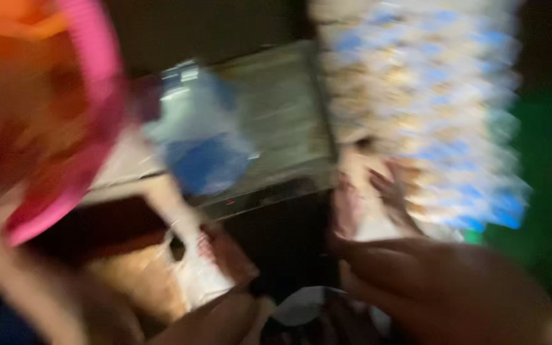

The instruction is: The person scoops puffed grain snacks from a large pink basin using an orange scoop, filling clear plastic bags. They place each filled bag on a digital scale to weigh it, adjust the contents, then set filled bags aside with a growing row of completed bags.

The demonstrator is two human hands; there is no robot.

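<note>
Heavy blur. Right hand (455, 287) and left hand (225, 319) are seen low; finger state cannot be told. Blue crumpled plastic bag (206, 153) lies beyond.

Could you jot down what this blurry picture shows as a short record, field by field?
Picture quality: heavily smeared by motion, dim, few details readable
Right hand: low at the right, fingers reaching leftward; whether it holds anything cannot be told
Left hand: at the bottom centre, close to a white wrapped thing; grip unclear
Upper left: pink rim of an orange, round thing
Centre: blue and clear plastic bag on a grey-green flat surface
Upper right: white cloth with a blue and tan pattern
Far right: green area, kind unclear
</note>
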